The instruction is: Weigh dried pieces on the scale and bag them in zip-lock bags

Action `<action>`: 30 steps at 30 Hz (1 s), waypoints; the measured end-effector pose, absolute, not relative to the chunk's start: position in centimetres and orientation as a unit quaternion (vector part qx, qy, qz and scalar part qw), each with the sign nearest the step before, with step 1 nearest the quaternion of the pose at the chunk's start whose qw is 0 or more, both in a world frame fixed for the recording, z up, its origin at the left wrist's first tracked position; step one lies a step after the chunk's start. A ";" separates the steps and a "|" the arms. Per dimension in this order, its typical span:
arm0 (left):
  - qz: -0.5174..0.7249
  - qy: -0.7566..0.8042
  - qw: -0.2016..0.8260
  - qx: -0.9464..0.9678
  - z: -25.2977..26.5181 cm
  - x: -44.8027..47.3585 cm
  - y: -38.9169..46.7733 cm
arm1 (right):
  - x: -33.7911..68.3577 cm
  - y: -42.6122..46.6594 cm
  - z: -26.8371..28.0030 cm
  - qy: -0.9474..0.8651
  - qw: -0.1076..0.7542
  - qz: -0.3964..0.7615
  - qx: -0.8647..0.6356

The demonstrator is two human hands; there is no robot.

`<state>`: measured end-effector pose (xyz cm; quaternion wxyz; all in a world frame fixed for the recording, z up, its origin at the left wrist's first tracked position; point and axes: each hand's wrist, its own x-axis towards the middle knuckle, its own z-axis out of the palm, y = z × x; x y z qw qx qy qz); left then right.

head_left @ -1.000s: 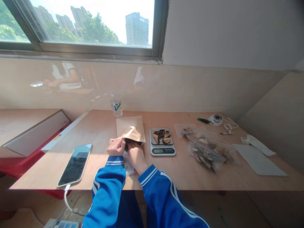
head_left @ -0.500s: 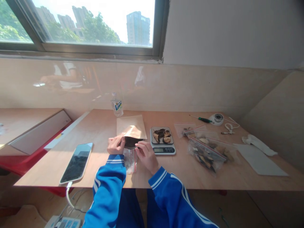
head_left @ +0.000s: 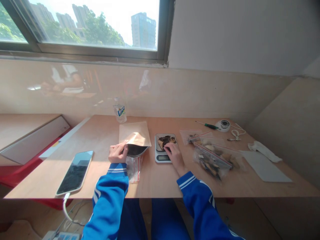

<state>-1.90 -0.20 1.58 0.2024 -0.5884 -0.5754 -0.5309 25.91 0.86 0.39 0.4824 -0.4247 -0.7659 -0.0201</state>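
Observation:
My left hand (head_left: 117,153) grips the left edge of a kraft paper pouch (head_left: 136,131) at its open mouth, where the dark lining shows. The pouch lies flat on the table with its mouth towards me. Over the kitchen scale (head_left: 159,158), my right hand (head_left: 175,157) has its fingertips pinched at the dried brown-and-black slices (head_left: 163,140) on the weighing plate. The hand covers part of the scale's display and buttons. Under the pouch's mouth lies a clear zip bag (head_left: 134,170) with a red seal line.
Several clear zip bags (head_left: 212,161) of dried goods lie right of the scale. Beyond are a screwdriver (head_left: 210,126), a white camera (head_left: 223,125) with a cable, a white sheet (head_left: 266,166) and a crumpled tissue (head_left: 265,151). A phone (head_left: 75,172) on a cord lies left; a bottle (head_left: 120,111) stands behind.
My right hand has left the pouch's mouth and moved right to the slices on the scale. My left hand keeps its hold on the pouch. The view has shifted slightly.

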 end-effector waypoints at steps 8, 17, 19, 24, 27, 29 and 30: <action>-0.532 -0.586 0.187 -0.582 1.7 -1.8 -0.3 | 27.0 -0.1 0.9 -0.674 0.540 -0.065 -0.500; -0.530 -0.596 0.177 -0.577 1.8 -1.7 -0.4 | 27.4 -0.8 1.3 -0.581 0.595 -0.020 -0.555; -0.530 -0.594 0.181 -0.578 1.8 -1.8 -0.4 | 27.3 -0.8 1.3 -0.576 0.598 -0.013 -0.557; -0.529 -0.585 0.187 -0.585 1.7 -1.9 -0.3 | 27.3 -0.9 1.2 -0.560 0.608 0.002 -0.563; -0.532 -0.583 0.183 -0.586 1.6 -1.9 -0.3 | 27.3 -0.9 1.2 -0.553 0.609 0.007 -0.569; -0.531 -0.588 0.179 -0.584 1.6 -1.9 -0.3 | 27.3 -0.9 1.2 -0.550 0.607 0.013 -0.573; -0.531 -0.590 0.177 -0.582 1.6 -1.9 -0.3 | 27.3 -0.9 1.2 -0.549 0.607 0.016 -0.575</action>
